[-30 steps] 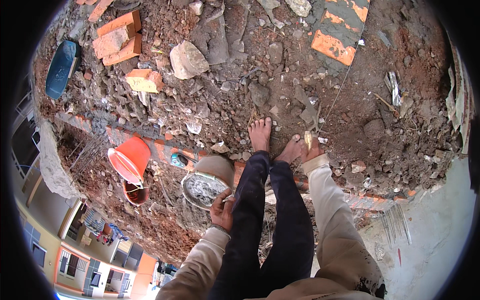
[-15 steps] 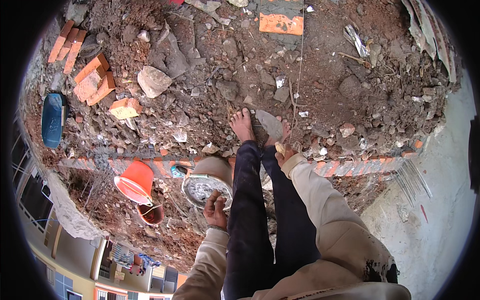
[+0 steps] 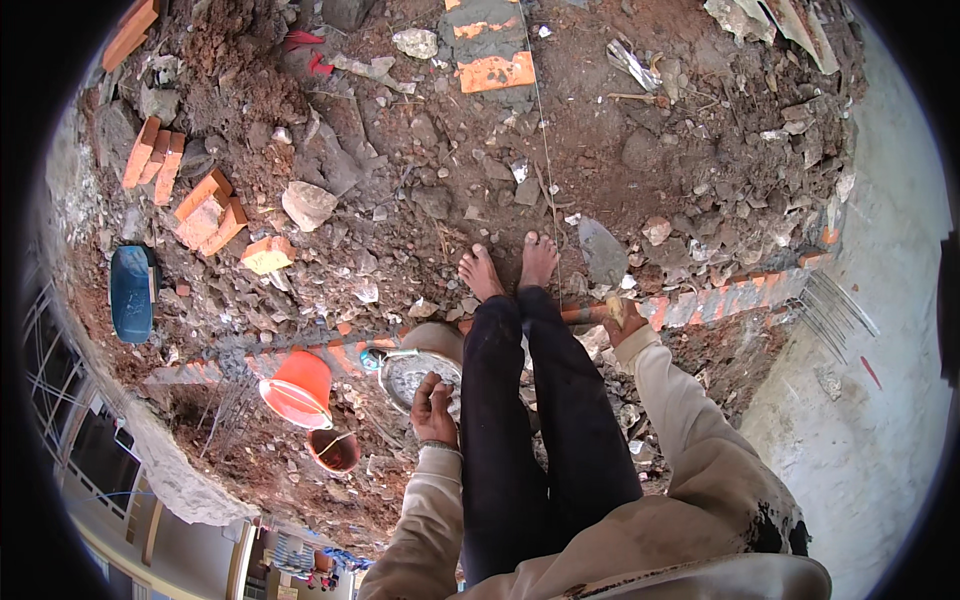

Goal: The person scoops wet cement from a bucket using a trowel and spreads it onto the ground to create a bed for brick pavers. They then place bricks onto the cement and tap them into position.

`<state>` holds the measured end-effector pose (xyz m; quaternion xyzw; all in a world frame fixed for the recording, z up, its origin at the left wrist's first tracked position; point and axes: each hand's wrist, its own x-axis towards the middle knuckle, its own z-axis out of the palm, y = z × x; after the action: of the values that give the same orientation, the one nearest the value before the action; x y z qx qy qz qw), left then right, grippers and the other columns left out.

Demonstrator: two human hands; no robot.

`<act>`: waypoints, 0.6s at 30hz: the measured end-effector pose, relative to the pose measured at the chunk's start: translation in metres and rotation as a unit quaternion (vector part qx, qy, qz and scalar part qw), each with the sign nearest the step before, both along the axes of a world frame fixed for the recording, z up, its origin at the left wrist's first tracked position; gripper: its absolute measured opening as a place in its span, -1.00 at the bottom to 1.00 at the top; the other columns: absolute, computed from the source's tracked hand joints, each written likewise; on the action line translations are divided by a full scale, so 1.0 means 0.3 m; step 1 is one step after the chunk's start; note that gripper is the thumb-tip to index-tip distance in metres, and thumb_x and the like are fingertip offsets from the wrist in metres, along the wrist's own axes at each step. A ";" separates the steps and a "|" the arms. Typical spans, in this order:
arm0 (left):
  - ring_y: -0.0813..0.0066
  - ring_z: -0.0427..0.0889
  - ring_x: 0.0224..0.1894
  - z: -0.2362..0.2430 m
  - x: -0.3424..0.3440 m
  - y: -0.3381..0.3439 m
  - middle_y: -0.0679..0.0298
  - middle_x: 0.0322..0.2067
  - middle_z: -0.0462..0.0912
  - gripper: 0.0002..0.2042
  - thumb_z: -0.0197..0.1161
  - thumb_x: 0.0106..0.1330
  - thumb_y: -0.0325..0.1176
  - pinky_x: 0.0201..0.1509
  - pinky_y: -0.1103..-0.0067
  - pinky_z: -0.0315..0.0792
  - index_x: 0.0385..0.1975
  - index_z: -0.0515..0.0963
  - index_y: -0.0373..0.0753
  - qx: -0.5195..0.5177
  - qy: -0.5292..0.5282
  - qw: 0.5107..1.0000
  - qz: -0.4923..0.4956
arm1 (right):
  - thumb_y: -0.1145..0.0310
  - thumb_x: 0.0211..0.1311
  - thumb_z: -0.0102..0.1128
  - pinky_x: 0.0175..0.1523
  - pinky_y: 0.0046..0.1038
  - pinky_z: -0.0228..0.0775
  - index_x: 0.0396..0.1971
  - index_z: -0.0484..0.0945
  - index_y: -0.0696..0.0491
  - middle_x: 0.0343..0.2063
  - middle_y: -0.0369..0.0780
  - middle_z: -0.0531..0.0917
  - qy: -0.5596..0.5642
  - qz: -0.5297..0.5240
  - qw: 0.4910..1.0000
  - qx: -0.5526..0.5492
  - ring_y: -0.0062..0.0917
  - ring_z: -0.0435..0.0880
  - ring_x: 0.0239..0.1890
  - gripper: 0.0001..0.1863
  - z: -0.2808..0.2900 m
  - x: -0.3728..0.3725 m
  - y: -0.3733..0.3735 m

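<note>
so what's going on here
A barefoot person stands on rubble beside a low brick course. Their left hand rests at the rim of a metal pan of grey mix. Their right hand is down on the bricks, seemingly gripping something small; I can't tell what. An orange bucket sits left of the pan.
</note>
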<state>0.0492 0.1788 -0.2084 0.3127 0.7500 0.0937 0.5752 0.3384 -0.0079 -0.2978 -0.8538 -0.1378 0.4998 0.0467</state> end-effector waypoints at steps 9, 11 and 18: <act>0.54 0.54 -0.27 -0.051 -0.143 0.017 0.19 -0.26 0.57 -0.69 0.16 0.19 -0.40 -0.14 0.62 0.42 -0.10 0.46 -0.42 0.043 0.011 0.999 0.003 | 0.30 -0.01 0.11 -0.05 -0.12 0.35 0.06 0.21 0.18 -0.11 0.16 0.43 -0.039 0.080 0.978 0.188 0.06 0.46 -0.10 -0.41 -0.060 -0.216 0.151; 0.52 0.55 -0.29 -0.040 -0.157 0.058 0.21 -0.27 0.59 -0.69 0.15 0.19 -0.39 -0.12 0.58 0.42 -0.09 0.46 -0.40 0.052 0.032 0.997 -0.047 | 0.36 0.00 0.13 -0.09 -0.19 0.38 0.01 0.23 0.21 -0.18 0.07 0.46 -0.114 -0.021 0.946 0.301 -0.03 0.50 -0.18 -0.46 -0.006 -0.260 0.275; 0.55 0.52 -0.29 -0.082 -0.229 0.074 0.29 -0.29 0.55 -0.69 0.13 0.21 -0.38 -0.15 0.60 0.41 -0.09 0.45 -0.39 0.051 0.035 0.998 0.013 | 0.43 0.00 0.12 -0.24 -0.29 0.41 -0.09 0.30 0.20 -0.34 -0.05 0.51 -0.073 0.136 0.978 0.138 -0.24 0.55 -0.35 -0.57 -0.028 -0.166 0.415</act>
<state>-0.0195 0.2009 -0.2329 0.3343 0.7679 0.1284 0.5311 0.2886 0.1166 -0.3063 -0.8468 -0.3230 0.4139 0.0851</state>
